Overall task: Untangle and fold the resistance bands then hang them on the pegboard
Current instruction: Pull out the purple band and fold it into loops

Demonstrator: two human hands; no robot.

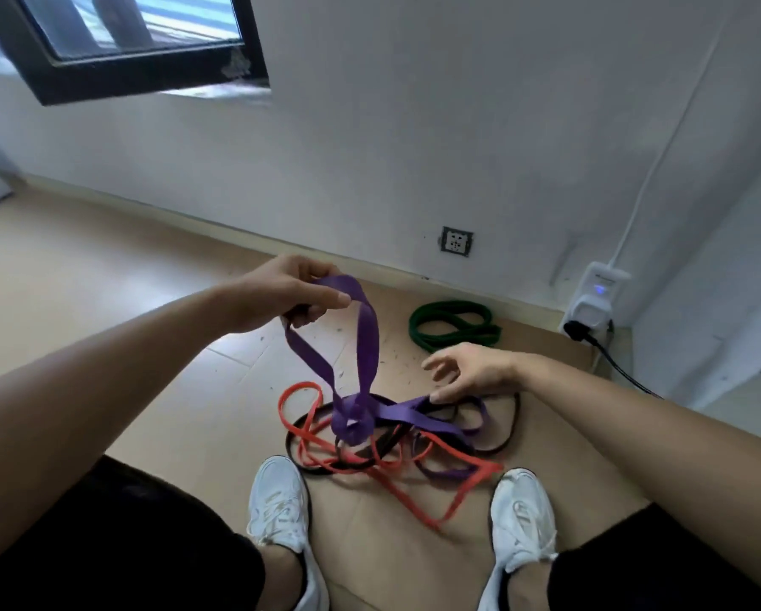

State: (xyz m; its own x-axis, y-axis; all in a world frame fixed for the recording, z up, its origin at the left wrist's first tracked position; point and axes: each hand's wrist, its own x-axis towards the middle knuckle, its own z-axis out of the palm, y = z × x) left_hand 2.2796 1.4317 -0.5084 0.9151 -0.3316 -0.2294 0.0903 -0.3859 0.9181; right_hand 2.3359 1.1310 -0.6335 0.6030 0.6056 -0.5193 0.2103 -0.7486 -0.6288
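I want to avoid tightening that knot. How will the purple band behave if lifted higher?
Probably floppy: the purple band hangs limp from the left hand. Its knot over the red band and black band may drag them along. It looks light.

A: How does the black band run through the pile?
B: Can't trace it; it dips beneath the purple band and red band.
A: The window?
B: Cropped at the top edge, blurred.

Left hand pinches a loop of the purple band up high, right hand open, fingertips touching the tangled pile; green band lies apart, far right.
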